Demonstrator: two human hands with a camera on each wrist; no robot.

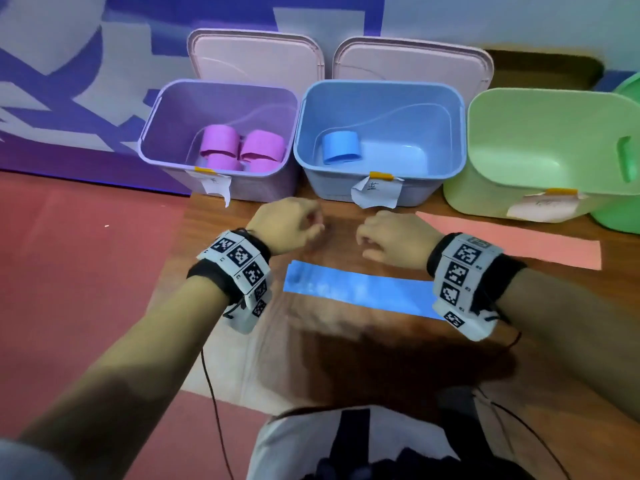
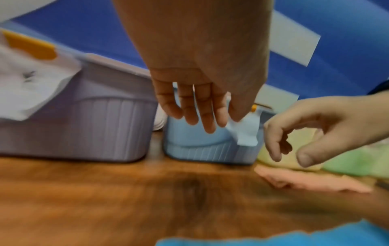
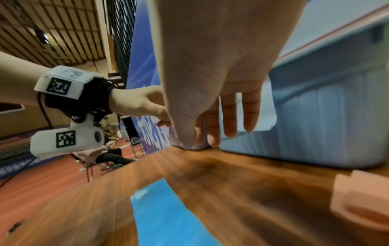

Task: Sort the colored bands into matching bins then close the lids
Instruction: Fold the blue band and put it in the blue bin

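Blue band [image 1: 356, 292] lies flat on the table [image 1: 346, 348]; left hand [image 1: 284, 225] and right hand [image 1: 393, 237] hover, each grip loose, empty.

Bare forearms, black wrist straps [image 1: 509, 271] carrying white marker-printed camera blocks [image 1: 239, 268], thin black cables [image 1: 211, 393] trailing.
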